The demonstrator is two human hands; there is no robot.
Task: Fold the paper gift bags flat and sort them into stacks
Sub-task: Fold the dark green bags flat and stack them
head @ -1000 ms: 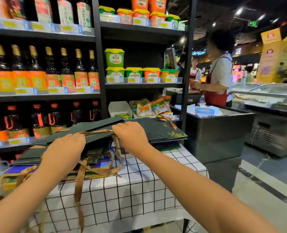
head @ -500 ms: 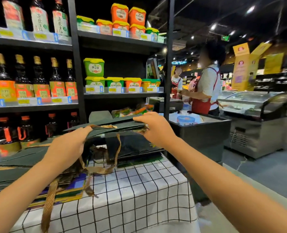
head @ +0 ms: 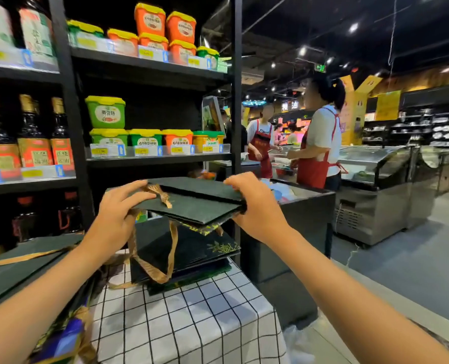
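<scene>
The left hand (head: 118, 208) was found at the left end of a small bundle of flattened dark green gift bags (head: 191, 203), the thumb laid along the upper face and the remaining fingers curled beneath, so that the bundle was pinched at that end. The right hand (head: 254, 206) was found at the opposite end, its fingers wrapped over the top edge and closed on the right-hand corner. The bundle was thus held between both hands, clear of the table and roughly level, with its long axis running left to right from one hand to the other. A tan ribbon handle (head: 163, 258) was seen to hang from the underside in a loop.

Directly below and slightly beyond the bundle, a stack of flat green bags (head: 212, 248) was noted on the checked tablecloth (head: 191, 319), at the far right of the table and nearer the right hand. A second pile of bags (head: 21, 264) was noted at the near left, beneath the left forearm and well apart from the first. It was judged that the coming move would be a lowering onto the far stack, the bundle lying almost squarely above it; the hanging ribbon could be trapped beneath. Shelving with tubs (head: 105, 112) stood behind.
</scene>
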